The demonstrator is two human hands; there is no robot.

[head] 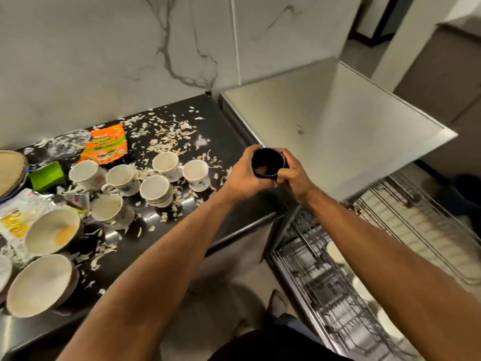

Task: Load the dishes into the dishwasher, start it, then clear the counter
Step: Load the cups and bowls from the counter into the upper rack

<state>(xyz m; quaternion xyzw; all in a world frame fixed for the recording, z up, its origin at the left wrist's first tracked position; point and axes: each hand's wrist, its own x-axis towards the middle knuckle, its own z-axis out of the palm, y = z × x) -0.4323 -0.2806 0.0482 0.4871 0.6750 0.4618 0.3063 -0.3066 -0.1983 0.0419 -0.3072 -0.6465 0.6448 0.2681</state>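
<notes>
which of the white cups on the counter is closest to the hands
The white cup at the right end of the group, next to the left hand. The other white cups all sit further left on the dark counter.

The left hand (243, 173) and the right hand (291, 173) cover both sides of the black cup (268, 162), so its handle cannot be seen. The dishwasher racks (338, 269) are blurred, and the pale dishes in them stay unclear. At the left edge a wooden board (11, 170) and a white plate (4, 272) are cut off. The print on the orange packet (105, 144) is too small to read.
</notes>
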